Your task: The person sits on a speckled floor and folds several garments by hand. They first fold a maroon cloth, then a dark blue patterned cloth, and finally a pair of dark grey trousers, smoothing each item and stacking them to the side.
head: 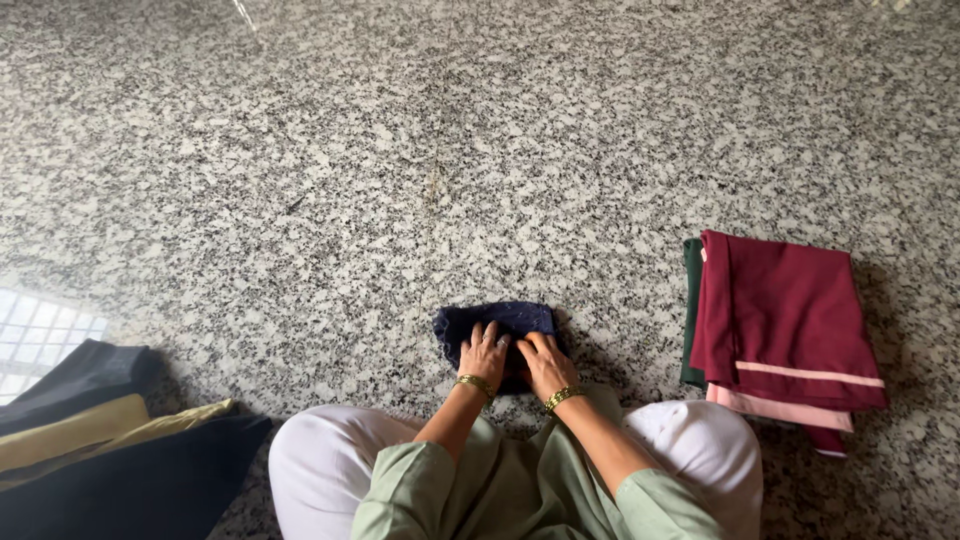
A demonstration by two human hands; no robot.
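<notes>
Navy folded cloth (497, 322) on granite floor (400, 180), under both hands' flat, slightly spread fingers (482, 338)

Support surface: a polished granite floor (420, 140), speckled grey, black and white. Items lying directly on it:

- A small folded navy cloth (497, 322), near the lower centre.
- A stack of folded garments (785, 330) to the right: maroon on top, pink and dark green beneath.
- A pile of dark and mustard-yellow fabric (110, 440) at the lower left corner.

The groups lie well apart.
</notes>
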